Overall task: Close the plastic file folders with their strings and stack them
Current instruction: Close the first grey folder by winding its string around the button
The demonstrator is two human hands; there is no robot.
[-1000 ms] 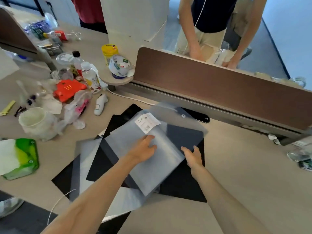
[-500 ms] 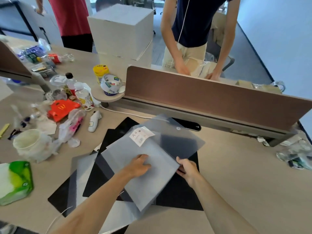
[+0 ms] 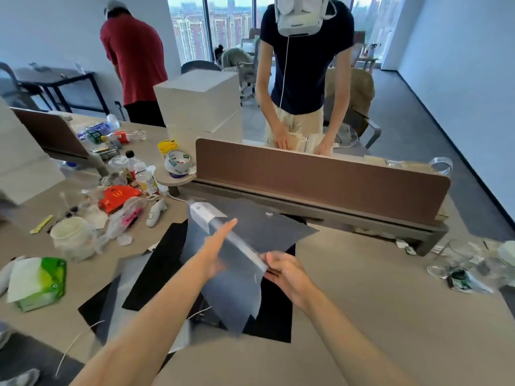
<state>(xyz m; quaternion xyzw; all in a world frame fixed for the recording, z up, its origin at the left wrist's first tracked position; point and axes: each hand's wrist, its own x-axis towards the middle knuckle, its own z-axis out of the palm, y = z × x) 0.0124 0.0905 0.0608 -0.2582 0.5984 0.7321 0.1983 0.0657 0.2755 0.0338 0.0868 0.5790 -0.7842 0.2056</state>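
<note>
A translucent grey plastic file folder (image 3: 237,277) is lifted off the desk and tilted on edge, its flap (image 3: 267,227) hanging open toward the divider with a small round button on it. My right hand (image 3: 284,270) pinches the folder's near right edge. My left hand (image 3: 216,246) lies flat against the folder's left face, fingers stretched out. Under them more folders lie spread on the desk: black ones (image 3: 158,271) and a translucent one (image 3: 117,307). A thin white string (image 3: 75,344) trails off the desk's near left edge.
A brown desk divider (image 3: 320,176) runs across behind the folders. Left of them is clutter: a white cup (image 3: 69,236), a green tissue pack (image 3: 39,280), bottles, a red box (image 3: 117,197). A person stands beyond the divider, another at the back left. Plastic bits lie at right (image 3: 462,271).
The top folder has been lifted off the pile and turned up on edge; my right hand now grips its edge, my left hand has slid up along it. The view tilted upward.
</note>
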